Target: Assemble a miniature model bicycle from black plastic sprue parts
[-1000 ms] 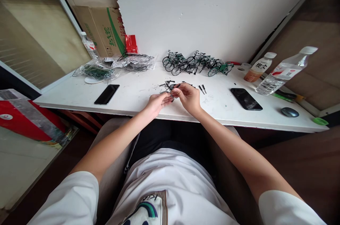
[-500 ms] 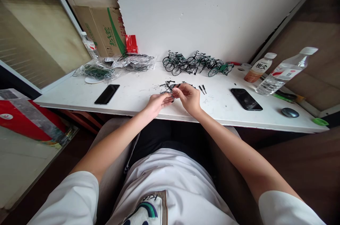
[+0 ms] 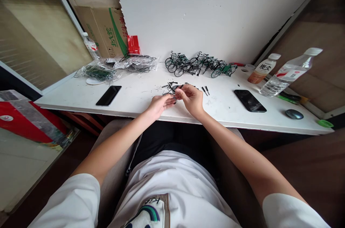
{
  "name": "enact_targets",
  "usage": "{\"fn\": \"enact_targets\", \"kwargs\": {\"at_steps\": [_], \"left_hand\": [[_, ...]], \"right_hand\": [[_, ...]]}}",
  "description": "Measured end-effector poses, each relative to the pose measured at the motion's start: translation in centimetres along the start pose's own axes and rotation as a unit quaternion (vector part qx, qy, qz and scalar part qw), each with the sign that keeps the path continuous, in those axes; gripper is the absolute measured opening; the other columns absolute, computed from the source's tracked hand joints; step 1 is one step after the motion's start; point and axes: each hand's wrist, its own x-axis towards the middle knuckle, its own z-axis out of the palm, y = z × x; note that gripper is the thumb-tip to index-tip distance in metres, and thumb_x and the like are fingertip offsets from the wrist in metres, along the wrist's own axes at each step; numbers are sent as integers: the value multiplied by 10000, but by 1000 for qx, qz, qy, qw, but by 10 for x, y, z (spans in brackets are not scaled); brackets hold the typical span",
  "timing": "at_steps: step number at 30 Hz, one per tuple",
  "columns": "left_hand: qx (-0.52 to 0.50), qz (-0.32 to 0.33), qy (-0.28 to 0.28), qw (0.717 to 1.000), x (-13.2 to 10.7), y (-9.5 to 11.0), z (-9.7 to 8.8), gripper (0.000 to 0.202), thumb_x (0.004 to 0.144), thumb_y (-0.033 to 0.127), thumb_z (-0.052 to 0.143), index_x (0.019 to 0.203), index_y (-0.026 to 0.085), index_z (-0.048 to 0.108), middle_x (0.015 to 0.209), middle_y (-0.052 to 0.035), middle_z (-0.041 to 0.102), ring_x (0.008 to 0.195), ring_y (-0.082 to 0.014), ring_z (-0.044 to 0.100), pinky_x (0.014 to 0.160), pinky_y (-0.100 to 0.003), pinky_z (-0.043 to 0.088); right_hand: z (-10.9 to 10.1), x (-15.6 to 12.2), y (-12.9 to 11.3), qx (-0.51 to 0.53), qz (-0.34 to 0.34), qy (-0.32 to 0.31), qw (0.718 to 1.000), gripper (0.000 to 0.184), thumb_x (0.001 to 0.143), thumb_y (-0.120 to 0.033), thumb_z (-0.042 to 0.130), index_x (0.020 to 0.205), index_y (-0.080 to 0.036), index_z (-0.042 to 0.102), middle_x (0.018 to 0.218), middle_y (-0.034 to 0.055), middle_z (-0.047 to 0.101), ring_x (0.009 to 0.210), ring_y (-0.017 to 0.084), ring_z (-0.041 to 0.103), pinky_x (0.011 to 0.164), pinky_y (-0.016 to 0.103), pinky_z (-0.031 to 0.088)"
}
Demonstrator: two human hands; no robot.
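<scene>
My left hand (image 3: pixel 159 105) and my right hand (image 3: pixel 192 99) meet at the near edge of the white table (image 3: pixel 140 95). Both pinch a small dark metal part (image 3: pixel 175 97) held between their fingertips. Just behind the hands lie several loose black parts (image 3: pixel 169 85) and two short black pins (image 3: pixel 205 90). A row of small green and black model bicycles (image 3: pixel 199 63) stands at the back by the wall.
Black phones lie at the left (image 3: pixel 108 95) and right (image 3: pixel 249 100). Plastic bags of parts (image 3: pixel 118 66), a cardboard box (image 3: pixel 106 30) and a small bottle (image 3: pixel 90 45) sit back left. Two bottles (image 3: pixel 289 71), a dark mouse (image 3: pixel 294 114) and a green lid (image 3: pixel 325 123) are at the right.
</scene>
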Motion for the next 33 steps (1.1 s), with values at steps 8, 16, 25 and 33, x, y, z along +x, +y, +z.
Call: {"fn": "enact_targets", "kwargs": {"at_steps": [8,16,25,33], "left_hand": [[8,-5,-1,1000,-1,2,0,109,922,192,737,860,116,784,974,-159,834,888,-207,798,1014,-382,602],[5,-18,8,1000,-4,7,4,141,950,164,703,834,121,771,937,-140,834,883,-200,799,1031,-378,605],[-6,-19,4,1000,-1,5,2,65,921,150,750,876,110,773,889,-128,823,842,-193,792,995,-366,604],[2,-24,7,1000,1,4,0,56,899,164,776,894,109,786,859,-110,814,821,-176,772,976,-344,594]], "right_hand": [[1,-1,0,-11,-24,0,1000,331,891,-556,822,850,-243,724,809,22,786,725,224,787,665,361,692],[1,-2,2,-28,-19,1,999,388,884,-617,799,864,-236,727,837,37,793,760,236,792,682,368,694],[0,-4,-2,-45,-10,-8,999,405,884,-643,783,884,-239,757,887,49,804,784,252,793,659,386,703],[1,-4,-4,-42,5,-6,999,433,860,-660,795,863,-227,765,924,60,816,793,253,801,597,352,697]]}}
